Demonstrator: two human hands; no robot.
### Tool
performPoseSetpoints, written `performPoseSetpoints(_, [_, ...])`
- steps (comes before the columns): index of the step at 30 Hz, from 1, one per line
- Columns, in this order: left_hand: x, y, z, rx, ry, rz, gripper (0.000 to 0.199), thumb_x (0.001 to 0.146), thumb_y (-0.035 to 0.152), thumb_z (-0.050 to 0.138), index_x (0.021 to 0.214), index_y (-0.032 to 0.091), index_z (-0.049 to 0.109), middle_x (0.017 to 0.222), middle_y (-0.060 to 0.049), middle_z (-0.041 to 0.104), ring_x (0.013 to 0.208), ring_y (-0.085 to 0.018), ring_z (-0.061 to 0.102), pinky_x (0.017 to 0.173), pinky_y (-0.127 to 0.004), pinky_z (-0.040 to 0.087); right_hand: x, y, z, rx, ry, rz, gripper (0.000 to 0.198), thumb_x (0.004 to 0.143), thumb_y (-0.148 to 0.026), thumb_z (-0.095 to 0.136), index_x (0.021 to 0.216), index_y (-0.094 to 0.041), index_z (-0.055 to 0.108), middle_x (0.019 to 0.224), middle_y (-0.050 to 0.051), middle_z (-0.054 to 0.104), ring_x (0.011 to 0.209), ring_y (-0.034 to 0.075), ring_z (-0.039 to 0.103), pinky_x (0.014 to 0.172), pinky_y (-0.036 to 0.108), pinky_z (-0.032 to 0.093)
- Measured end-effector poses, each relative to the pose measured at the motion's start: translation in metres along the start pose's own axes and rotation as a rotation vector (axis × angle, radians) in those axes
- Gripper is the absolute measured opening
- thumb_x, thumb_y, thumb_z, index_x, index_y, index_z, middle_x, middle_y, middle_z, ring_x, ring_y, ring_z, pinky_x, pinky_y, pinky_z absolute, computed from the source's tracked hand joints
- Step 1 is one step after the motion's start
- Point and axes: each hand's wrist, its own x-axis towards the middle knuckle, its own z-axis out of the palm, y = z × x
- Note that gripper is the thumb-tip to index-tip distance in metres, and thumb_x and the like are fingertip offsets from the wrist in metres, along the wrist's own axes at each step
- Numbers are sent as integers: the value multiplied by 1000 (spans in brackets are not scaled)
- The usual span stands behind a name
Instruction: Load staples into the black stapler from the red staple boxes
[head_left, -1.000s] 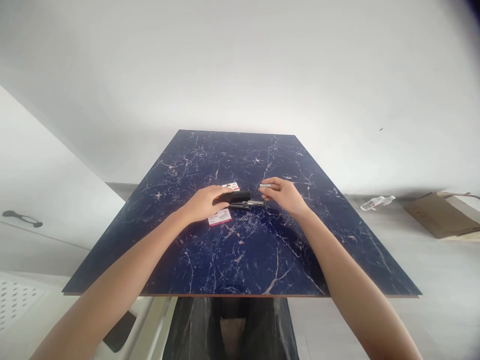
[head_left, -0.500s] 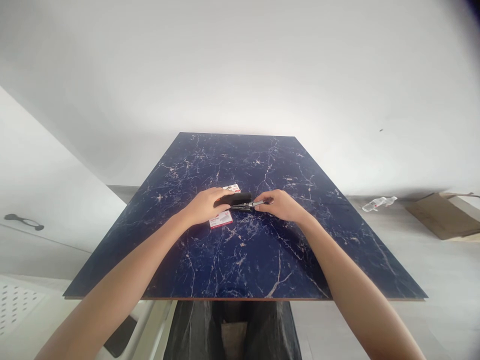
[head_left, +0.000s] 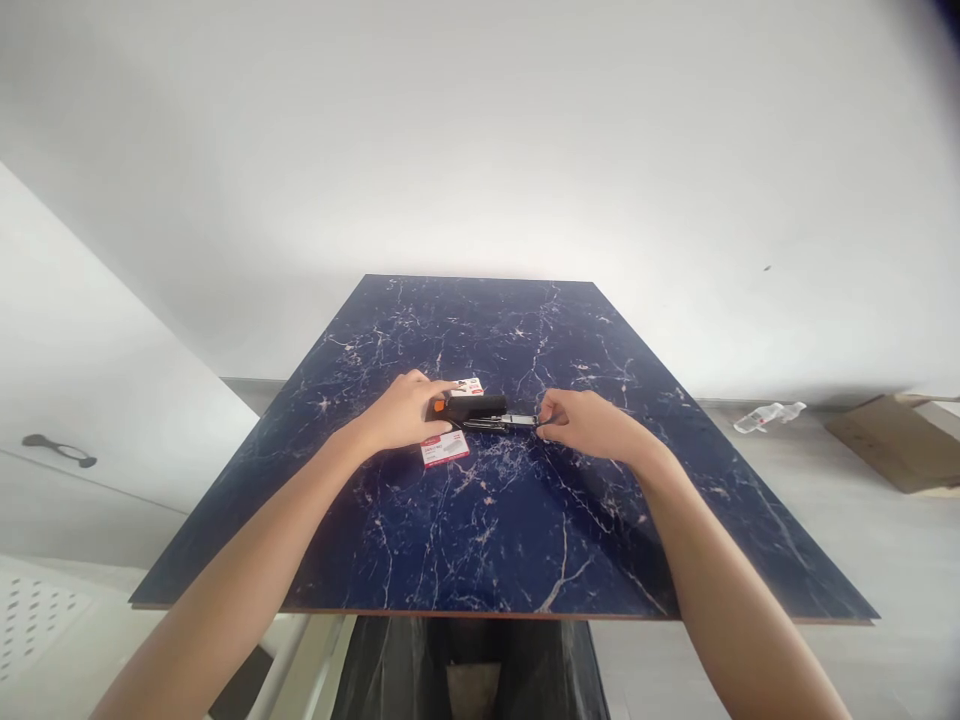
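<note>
In front of the person, a broad, dark-blue tabletop with pale marble veining (head_left: 480, 560) is spreading out, and everything is happening near its middle. Two bare hands are working there: the left hand (head_left: 405, 412) is lying on one side, thumb and fingers parting into a fork, and the right hand (head_left: 589, 422) is sitting opposite, thumb and fingertips pinching tight.

Between them a long, slim black stapler (head_left: 480, 408) is lying crosswise, its long axis running left to right, practically from one hand to the other. The left hand is nearer its body, the fork straddling the left end; how hard it's gripping, I can't tell.

A flat white-and-red card packet (head_left: 445, 449) is resting on the person's side of the stapler, and a second white-and-red packet (head_left: 468, 387) is peeking out beyond it.

Now the narrow, silvery metal slide (head_left: 519, 421): it's jutting from the stapler's right end, and here the right hand is nearer, gripping the slide's outer tip. That's what it's all hanging on: body, slide and right hand are lining up, hand outermost. Whether staples are sitting inside is too small to tell.

Tiniest, a bright orange tab (head_left: 439, 405) is showing inside the left hand's fork.
</note>
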Motion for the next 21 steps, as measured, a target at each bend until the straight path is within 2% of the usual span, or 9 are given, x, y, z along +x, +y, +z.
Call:
performPoseSetpoints(3, [0,0,-3,-18,-9,-33,55,81,54,68,130,30,64,112,-10,63,101,-29,61,79,-38,51,-10,-17,2,168,-177,-115,14,93,-37,51,93,-23,57,88,4,68,74,20,63,66,33,49])
performPoseSetpoints(5, [0,0,-4,-28,-4,-29,51,80,51,70,127,30,65,106,-8,65,94,-27,62,75,-36,50,-16,-34,9,344,-346,-200,14,92,-35,52,101,-25,56,95,4,66,77,19,65,68,32,51])
performPoseSetpoints(7, [1,1,-5,-29,3,-18,48,79,47,70,124,30,67,103,-7,66,91,-26,63,72,-34,50,-20,-48,19,500,-432,-227,21,88,-33,58,109,-27,56,104,4,64,79,18,67,70,33,54])
performPoseSetpoints(9, [2,3,-4,-21,17,-15,45,79,45,70,121,30,69,102,-6,68,90,-26,64,71,-34,50,-20,-58,28,642,-422,-192,28,84,-31,62,111,-27,55,102,3,62,77,18,69,73,35,56])
performPoseSetpoints(12, [4,13,4,-1,55,-26,46,78,47,72,120,29,69,100,-6,69,91,-27,65,72,-35,50,-10,-58,37,847,-350,-129,32,80,-26,63,110,-26,55,88,0,61,79,18,68,78,36,58])
performPoseSetpoints(16, [1,41,17,-54,82,13,53,84,56,66,128,28,64,102,-7,72,93,-29,66,74,-37,49,10,-40,39,981,-122,7,19,80,-27,62,98,-23,56,79,-1,64,80,17,67,80,34,58])
performPoseSetpoints(18, [-5,50,15,-121,-21,88,52,89,58,59,133,30,60,113,-7,71,98,-28,66,77,-36,50,17,-31,40,1011,-54,36,14,81,-28,62,91,-22,54,79,-1,66,79,17,67,80,34,58])
performPoseSetpoints(21, [-15,45,0,-142,-279,200,59,78,61,70,130,33,63,133,-5,63,106,-27,66,81,-33,50,22,-21,42,1030,-65,28,15,81,-27,64,89,-22,52,82,0,69,80,17,69,82,34,59])
